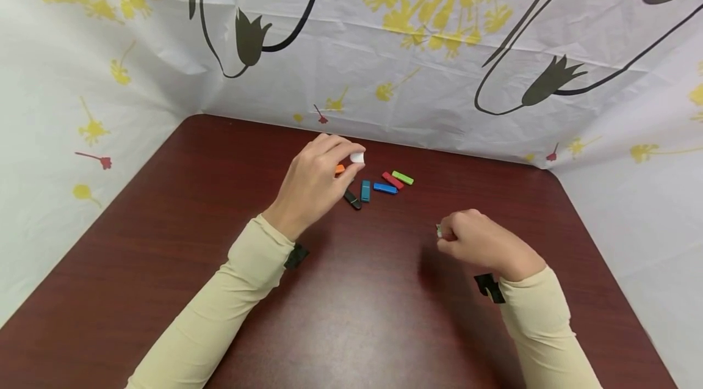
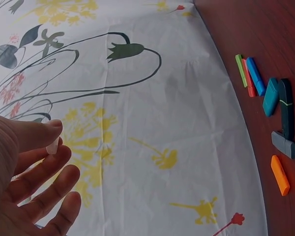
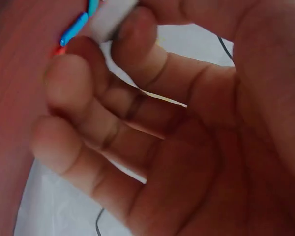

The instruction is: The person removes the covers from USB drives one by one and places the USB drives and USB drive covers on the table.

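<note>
My left hand point(image 1: 315, 175) is raised over the far part of the table, pinching a small white cap point(image 1: 357, 157) between thumb and forefinger. In the left wrist view the cap point(image 2: 52, 146) shows at the fingertips, the other fingers loosely bent. Lower and to the right, my right hand point(image 1: 483, 242) pinches a small white USB stick point(image 3: 113, 18), mostly hidden by the fingers. Its end point(image 1: 439, 231) pokes out to the left in the head view.
Several USB sticks lie at the back of the dark red table point(image 1: 340, 328): green point(image 1: 403, 178), red point(image 1: 392, 181), blue point(image 1: 385, 188), teal point(image 1: 365, 191), black point(image 1: 353, 199), grey point(image 2: 284, 144) and orange point(image 2: 280, 175). A patterned white sheet point(image 1: 329, 90) hangs behind.
</note>
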Available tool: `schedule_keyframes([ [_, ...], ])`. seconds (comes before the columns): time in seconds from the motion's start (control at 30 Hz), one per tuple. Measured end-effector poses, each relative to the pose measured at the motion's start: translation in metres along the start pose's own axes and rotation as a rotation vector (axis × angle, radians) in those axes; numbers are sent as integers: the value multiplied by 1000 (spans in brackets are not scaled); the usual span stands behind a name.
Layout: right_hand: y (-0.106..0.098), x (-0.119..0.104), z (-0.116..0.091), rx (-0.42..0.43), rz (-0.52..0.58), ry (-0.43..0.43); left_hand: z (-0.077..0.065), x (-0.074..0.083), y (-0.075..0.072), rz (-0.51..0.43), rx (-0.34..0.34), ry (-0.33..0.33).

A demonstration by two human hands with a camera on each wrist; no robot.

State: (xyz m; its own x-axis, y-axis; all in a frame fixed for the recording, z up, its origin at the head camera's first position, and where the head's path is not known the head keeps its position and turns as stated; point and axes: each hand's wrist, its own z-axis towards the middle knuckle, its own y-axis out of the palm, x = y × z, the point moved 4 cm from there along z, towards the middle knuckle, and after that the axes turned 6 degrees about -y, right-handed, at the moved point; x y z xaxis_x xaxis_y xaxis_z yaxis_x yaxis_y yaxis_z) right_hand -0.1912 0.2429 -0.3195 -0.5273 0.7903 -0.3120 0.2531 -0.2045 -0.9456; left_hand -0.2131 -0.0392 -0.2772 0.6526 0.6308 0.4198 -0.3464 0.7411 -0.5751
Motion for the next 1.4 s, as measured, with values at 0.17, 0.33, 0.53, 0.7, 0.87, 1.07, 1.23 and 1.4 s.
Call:
schedule_keyframes([
  [0.17,14,-1,5,-91,29,-11,0,0,1,6,-9,-8],
  [0.33,28,-3,11,-175,72,-3,0,1,2,9,-14,-9],
  [0.53,41,-4,15,-244,110,42,-1,0,2,5,-18,-12],
  [0.7,50,-3,16,-287,121,89,-1,1,2,9,-29,-19],
  [0.87,56,-3,16,-317,142,135,-2,0,2,12,-36,-26],
  [1.07,59,-3,16,-330,161,185,-1,0,2,11,-28,-25],
  [1.23,61,-2,16,-334,169,218,-1,0,2,13,-32,-29],
  [1.4,60,-2,15,-344,183,222,-2,1,3,19,-38,-37],
])
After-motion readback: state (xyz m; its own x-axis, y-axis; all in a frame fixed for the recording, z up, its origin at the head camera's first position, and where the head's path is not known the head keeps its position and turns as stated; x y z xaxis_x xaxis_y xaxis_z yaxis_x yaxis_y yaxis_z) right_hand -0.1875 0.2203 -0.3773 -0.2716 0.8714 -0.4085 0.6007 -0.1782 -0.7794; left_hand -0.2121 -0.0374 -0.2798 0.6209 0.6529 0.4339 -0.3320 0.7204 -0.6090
